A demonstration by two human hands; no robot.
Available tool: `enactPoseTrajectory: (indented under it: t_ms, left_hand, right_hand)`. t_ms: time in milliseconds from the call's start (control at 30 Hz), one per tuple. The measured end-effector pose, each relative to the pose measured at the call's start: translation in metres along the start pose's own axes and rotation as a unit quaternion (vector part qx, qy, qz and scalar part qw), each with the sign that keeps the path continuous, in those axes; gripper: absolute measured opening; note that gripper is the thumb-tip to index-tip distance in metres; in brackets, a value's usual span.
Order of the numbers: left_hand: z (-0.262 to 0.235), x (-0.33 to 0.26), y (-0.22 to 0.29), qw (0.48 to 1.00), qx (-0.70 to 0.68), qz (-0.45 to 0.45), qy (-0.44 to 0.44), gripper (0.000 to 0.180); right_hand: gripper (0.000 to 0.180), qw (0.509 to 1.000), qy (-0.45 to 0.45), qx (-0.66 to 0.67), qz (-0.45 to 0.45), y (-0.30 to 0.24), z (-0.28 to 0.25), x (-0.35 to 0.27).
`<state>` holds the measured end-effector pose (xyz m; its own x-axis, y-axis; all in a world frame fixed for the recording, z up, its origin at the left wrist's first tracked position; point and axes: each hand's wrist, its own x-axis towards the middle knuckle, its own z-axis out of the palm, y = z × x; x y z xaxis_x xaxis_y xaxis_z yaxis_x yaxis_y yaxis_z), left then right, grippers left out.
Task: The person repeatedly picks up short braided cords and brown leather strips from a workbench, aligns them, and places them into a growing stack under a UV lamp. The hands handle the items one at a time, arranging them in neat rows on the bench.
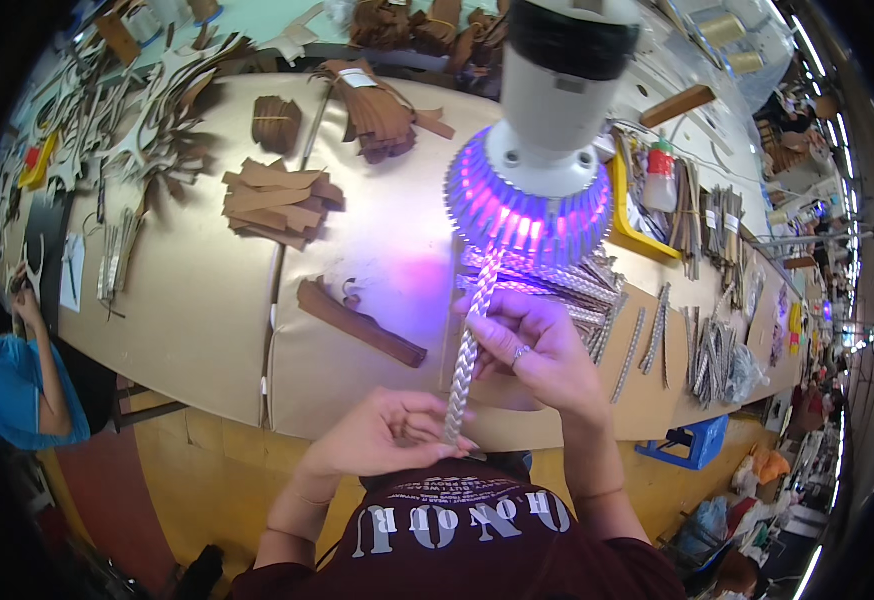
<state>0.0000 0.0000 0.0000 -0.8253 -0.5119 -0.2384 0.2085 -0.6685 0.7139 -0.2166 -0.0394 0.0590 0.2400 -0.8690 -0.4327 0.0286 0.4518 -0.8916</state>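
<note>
Left hand [397, 432]'s got a braided strip [463, 375] pinched near its bottom end, right hand [540, 345]'s pinching it higher up, by the tabletop [357, 400]'s near edge.

- The right hand [529, 345] pinches a braided strap [463, 375] near a lamp [532, 205] glowing purple.
- The left hand [382, 432] holds the strap's lower end.
- Brown strips [275, 203] lie piled on the table [187, 300], left of the lamp.
</note>
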Motion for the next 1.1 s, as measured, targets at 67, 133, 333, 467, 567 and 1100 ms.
enactPoseTrajectory:
  t_ms: [67,133,333,467,567,1100]
  left_hand:
    - [0.010,0.001,-0.004,0.999,-0.007,-0.032,0.002,0.039]
    - [0.006,0.000,-0.008,1.000,-0.008,-0.019,0.001,0.037]
    - [0.002,0.001,-0.008,1.000,0.027,0.009,0.005,0.035]
    - [0.005,0.005,-0.008,1.000,-0.003,0.007,0.023,0.034]
    - [0.003,0.015,-0.007,0.993,-0.032,0.070,0.090,0.032]
    - [0.001,0.078,0.027,0.954,-0.131,0.193,0.187,0.030]
  right_hand:
    - [0.027,1.000,-0.027,-0.003,-0.001,0.003,-0.001,-0.002]
    - [0.026,1.000,-0.017,-0.012,0.004,0.003,0.006,0.000]
    - [0.025,1.000,-0.008,-0.025,-0.004,0.003,0.004,-0.001]
    - [0.024,0.999,0.021,0.011,-0.021,0.003,-0.002,-0.001]
    - [0.020,0.987,0.114,-0.018,-0.110,0.003,-0.008,0.001]
    - [0.014,0.939,0.296,0.023,-0.174,-0.011,-0.033,0.010]
